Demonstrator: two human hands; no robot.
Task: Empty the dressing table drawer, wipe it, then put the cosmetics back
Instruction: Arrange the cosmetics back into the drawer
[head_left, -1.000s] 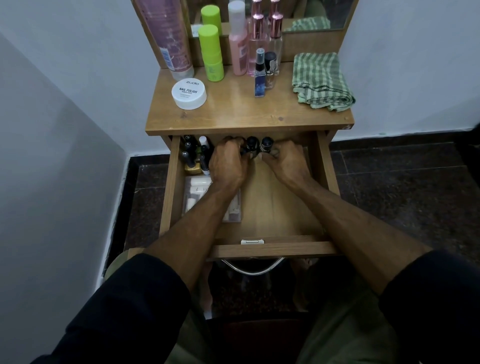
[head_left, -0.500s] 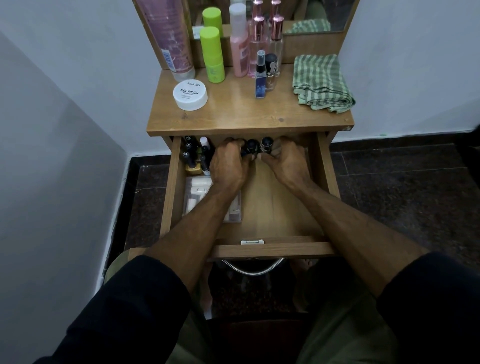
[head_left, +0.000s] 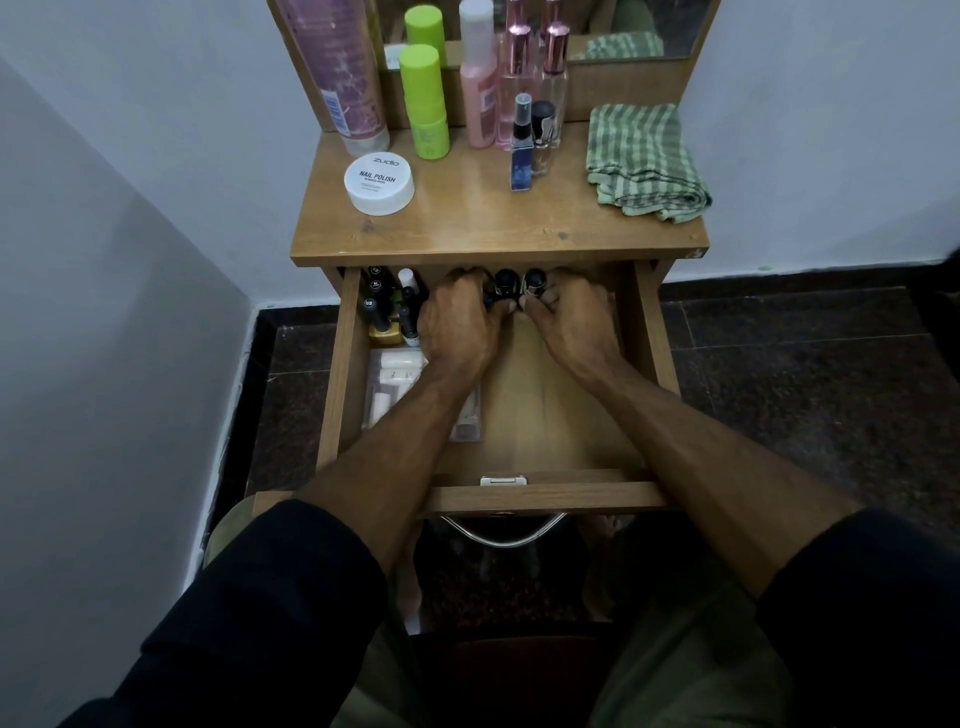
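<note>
— Deep at the back of the open drawer (head_left: 649, 332), what are the hands doing?
— The left hand (head_left: 457, 327) and the right hand (head_left: 569, 325) sit close together. Their fingers (head_left: 550, 296) are curled round a bunch of small dark bottles (head_left: 519, 283). Two black caps stick up between the hands.
— Are the fingers tight?
— They are bent and wrap the bottles. How hard they squeeze, I cannot tell.
— What else is in the drawer?
— More little dark bottles (head_left: 387, 306) stand in the back left corner. A clear packet (head_left: 395, 389) lies flat by the left wall, partly under the left arm.
— And up on the bench (head_left: 493, 228)?
— A white round tub (head_left: 379, 183), a tall pink bottle (head_left: 337, 73), a green tube (head_left: 425, 101), some pink bottles (head_left: 480, 78) and a small blue spray (head_left: 521, 145). A folded green checked cloth (head_left: 644, 158) lies at the right.
— And the room?
— White walls stand on both sides, and the floor (head_left: 779, 364) is dark stone.
</note>
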